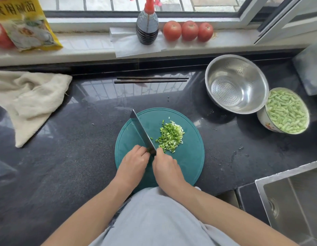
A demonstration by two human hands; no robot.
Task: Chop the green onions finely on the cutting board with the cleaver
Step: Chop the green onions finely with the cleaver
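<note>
Nearest: a person stood at the near edge of the counter (65, 157), in a light grey top, both bare forearms reaching forward over the board.
Cutting board: a round teal cutting board (189, 157) lay on the dark counter at its near edge, roughly midway along.
Right hand: the right hand (167, 168) was closed around the handle of the cleaver (142, 130), which the hand hid almost wholly.
Cleaver: its blade ran from the hands away and to the left across the board, edge down.
Left hand: the left hand (133, 163) sat just left of the blade with fingers curled, pinching a small dark-green stub of onion against the blade.
Green onions: the chopped green onions (171, 136) lay in a loose pile on the board, just right of the blade.
Sink: a steel sink (292, 197) was set in at the near right corner.
Cloth: a cream cloth (28, 102) lay crumpled toward the left edge.
Right side: a bowl of pale green bean pieces (285, 112) touched a steel colander (235, 84) behind it.
Chopsticks: dark chopsticks (151, 80) lay near the far edge, beyond the board.
Windowsill: a dark spray bottle (147, 27), three tomatoes (188, 31) and a yellow packet (28, 25) stood on the sill.
</note>
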